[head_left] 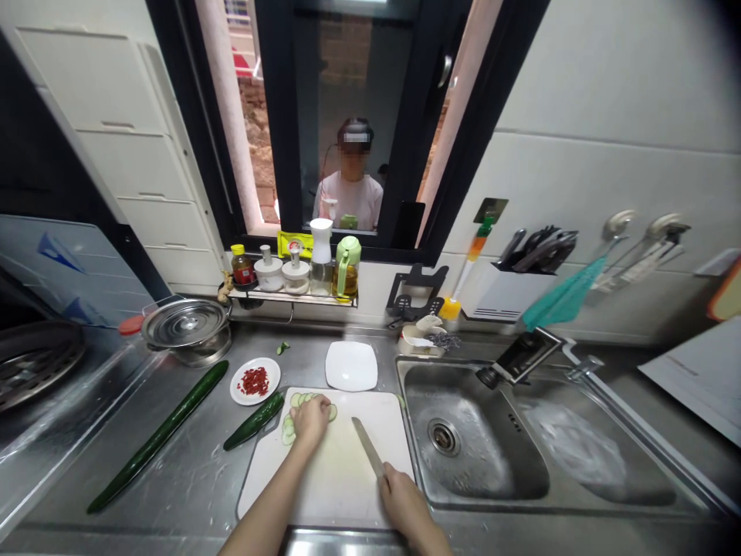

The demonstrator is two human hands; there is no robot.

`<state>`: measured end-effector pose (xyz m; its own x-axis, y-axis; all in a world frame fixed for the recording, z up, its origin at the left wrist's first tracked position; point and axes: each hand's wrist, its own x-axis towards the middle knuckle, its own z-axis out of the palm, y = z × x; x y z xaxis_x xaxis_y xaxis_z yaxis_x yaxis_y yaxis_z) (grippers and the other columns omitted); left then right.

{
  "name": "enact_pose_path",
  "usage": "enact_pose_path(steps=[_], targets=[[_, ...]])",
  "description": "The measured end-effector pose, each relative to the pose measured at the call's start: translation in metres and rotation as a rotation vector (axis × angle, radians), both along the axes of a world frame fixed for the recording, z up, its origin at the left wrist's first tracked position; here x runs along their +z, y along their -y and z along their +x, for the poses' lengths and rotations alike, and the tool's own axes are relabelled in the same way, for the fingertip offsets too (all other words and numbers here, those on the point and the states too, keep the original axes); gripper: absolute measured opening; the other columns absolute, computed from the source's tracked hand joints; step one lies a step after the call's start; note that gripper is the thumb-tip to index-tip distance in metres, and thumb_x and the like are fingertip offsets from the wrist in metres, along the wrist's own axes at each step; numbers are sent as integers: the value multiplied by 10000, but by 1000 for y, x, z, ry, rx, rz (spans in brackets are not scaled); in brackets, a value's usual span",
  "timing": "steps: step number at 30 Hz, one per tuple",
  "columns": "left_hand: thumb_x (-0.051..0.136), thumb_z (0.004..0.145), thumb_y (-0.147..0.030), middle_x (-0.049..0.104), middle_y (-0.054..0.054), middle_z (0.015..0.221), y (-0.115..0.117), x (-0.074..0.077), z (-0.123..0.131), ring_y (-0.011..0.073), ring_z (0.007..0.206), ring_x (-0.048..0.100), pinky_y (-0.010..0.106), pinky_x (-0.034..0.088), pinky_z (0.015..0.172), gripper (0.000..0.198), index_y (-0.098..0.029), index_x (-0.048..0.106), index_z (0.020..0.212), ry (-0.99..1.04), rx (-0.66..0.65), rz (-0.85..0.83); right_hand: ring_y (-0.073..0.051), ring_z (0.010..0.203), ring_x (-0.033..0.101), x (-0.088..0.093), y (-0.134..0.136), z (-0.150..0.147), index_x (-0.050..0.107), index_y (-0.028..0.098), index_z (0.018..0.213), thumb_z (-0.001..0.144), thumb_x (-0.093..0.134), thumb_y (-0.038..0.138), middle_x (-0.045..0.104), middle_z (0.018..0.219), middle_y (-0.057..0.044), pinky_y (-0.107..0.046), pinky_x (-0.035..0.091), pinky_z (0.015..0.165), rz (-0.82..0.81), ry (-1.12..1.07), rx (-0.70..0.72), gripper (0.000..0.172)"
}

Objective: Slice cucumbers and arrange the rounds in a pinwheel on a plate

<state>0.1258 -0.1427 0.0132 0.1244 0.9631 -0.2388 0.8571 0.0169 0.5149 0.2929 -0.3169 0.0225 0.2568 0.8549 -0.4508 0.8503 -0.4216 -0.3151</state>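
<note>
My right hand (401,496) is wrapped round the handle of a kitchen knife (367,445), whose blade lies low over the right part of the white cutting board (336,494) and points away from me. At the board's far left, my left hand (311,418) is closed over thin cucumber slices (288,429), with its fingertips partly hidden. More slices show around those fingers. A cut piece of cucumber (253,422) rests against the board's left edge. Just beyond the board is a white square plate (351,366).
A long whole cucumber (162,435) and a small plate (238,397) of chopped red pieces are on the left counter. Behind stand a lidded steel pot (200,345) and a seasoning rack (295,298). A double sink (475,490) borders the board's right side.
</note>
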Motion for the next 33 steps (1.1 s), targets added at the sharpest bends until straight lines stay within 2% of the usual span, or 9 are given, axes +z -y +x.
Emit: enact_pose_path(steps=[3,5,10,14,19,25,30,33], targets=[[586,785,-292,739,5,945,10,-1,-3,222,957,636,386,308,891,147,-287,696,881,52,-18,-129,-236,982,654,2,0,-1,591,179,1138,926,341,221,704,1023,-133,-279,407,751,-10,9,0,330],[605,761,-285,740,0,924,15,-4,-5,225,949,642,389,310,895,114,-276,689,838,27,-49,-154,-233,973,657,3,0,-2,592,179,1119,928,343,215,705,1023,-134,-277,406,750,-6,14,9,315],[542,790,-231,732,49,924,22,-12,-6,258,998,621,408,301,885,168,-264,692,859,-114,-95,-72,-225,968,658,3,0,-2,599,178,1082,935,341,217,709,995,-127,-271,400,751,13,20,23,299],[503,824,-222,721,73,976,23,-16,-7,260,1037,592,398,289,879,197,-246,691,876,-153,-131,-7,-225,969,657,3,-1,-3,589,186,1082,935,352,215,706,1006,-122,-270,391,739,-14,31,23,280],[542,828,-278,716,75,983,19,-18,-11,270,1062,562,403,272,898,174,-247,686,922,-157,-127,-33,-230,962,653,7,-2,-6,532,171,1134,972,329,276,703,1002,-127,-276,382,738,-22,57,27,281],[547,819,-222,692,79,1088,16,-19,-16,277,1101,520,415,258,913,180,-251,668,948,-160,-156,-29,-222,946,649,19,0,-11,521,201,1178,988,290,315,704,995,-111,-272,375,750,-11,101,106,320],[576,809,-264,685,73,1037,12,-19,-19,284,1100,519,418,260,919,156,-263,662,939,-165,-120,-58,-225,969,638,28,0,-20,534,207,1169,984,294,302,697,1000,-113,-283,376,770,0,117,223,318],[594,800,-273,682,63,1015,9,-21,-21,279,1101,521,410,262,922,137,-268,661,920,-146,-118,-66,-226,992,629,29,0,-25,529,201,1191,980,296,293,690,1028,-119,-290,377,795,-13,127,240,328]])
